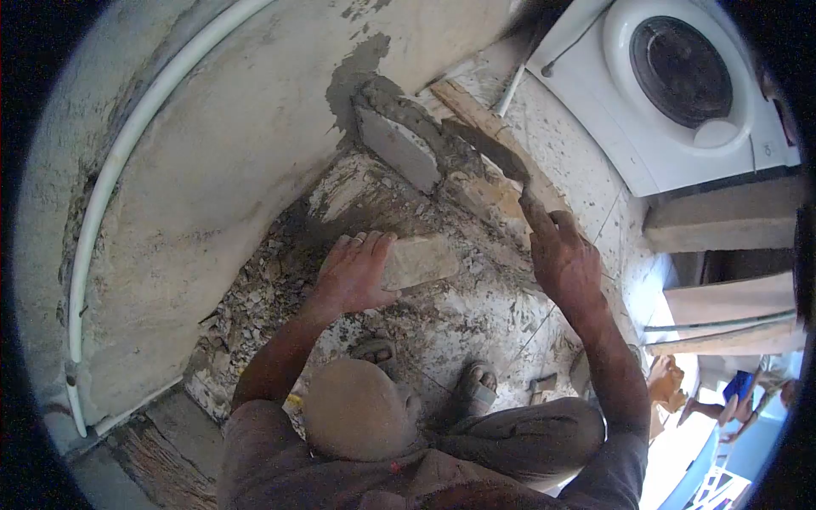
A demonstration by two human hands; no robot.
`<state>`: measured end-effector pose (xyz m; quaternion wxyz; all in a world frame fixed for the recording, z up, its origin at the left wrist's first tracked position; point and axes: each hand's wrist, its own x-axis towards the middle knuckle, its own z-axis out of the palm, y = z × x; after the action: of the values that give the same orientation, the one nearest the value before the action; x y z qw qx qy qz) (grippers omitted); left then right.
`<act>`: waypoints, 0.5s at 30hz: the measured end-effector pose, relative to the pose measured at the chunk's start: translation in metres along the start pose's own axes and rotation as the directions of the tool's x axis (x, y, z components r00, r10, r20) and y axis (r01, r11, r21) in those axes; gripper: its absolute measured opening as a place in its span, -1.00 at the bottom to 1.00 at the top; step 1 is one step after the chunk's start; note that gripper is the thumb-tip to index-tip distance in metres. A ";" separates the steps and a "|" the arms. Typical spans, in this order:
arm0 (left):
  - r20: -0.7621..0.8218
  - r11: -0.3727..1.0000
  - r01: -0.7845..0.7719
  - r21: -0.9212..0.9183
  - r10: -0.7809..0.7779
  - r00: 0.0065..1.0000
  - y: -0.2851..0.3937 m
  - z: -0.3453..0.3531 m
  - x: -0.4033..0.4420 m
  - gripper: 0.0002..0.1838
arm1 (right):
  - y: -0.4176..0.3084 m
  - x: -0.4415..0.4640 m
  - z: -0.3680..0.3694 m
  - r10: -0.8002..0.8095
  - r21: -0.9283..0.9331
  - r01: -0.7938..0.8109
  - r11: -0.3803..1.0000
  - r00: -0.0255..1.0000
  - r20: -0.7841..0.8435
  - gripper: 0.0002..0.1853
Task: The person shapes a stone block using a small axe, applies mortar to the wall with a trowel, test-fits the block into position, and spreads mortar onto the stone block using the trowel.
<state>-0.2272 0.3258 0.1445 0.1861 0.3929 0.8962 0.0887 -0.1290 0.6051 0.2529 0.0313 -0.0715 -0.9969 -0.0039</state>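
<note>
My left hand [355, 270] grips one end of a pale, dusty brick [422, 260], fingers over its top, above the rubble-covered floor. In my right hand [568, 265] is the handle of a trowel [495, 153], its blade reaching up and left over wet mortar. Just left of the blade, a grey-faced block [395, 150] stands on edge against the wall, with dark mortar [387, 95] along its top and wall side. A wooden board [476, 109] lies along the far side of the mortar line, partly behind the trowel.
A white pipe [109, 183] runs along the plastered wall [204, 161] at left. Broken rubble [255, 297] covers the floor by the wall's base. A white washing machine [595, 102] stands at upper right, near a concrete ledge [722, 223]. Another person [748, 408] appears at far right.
</note>
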 end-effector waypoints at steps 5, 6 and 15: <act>-0.025 0.999 -0.033 -0.035 0.032 0.999 -0.004 0.002 0.001 0.04 | 0.001 -0.001 -0.001 -0.027 0.004 0.027 1.000 1.000 -0.011 -0.45; -0.046 0.998 -0.056 -0.040 0.054 0.997 -0.004 0.004 0.000 0.04 | 0.003 -0.005 -0.001 -0.041 -0.002 0.041 0.999 0.998 -0.049 -0.40; 0.101 0.997 -0.080 -0.010 0.080 0.992 -0.003 -0.011 0.000 0.05 | 0.024 -0.034 -0.008 -0.137 0.237 0.121 0.964 0.989 0.050 -0.50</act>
<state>-0.2334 0.3237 0.1534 0.2288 0.4320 0.8688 0.0787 -0.0918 0.6237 0.2587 0.0062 -0.0023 -0.9935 0.1135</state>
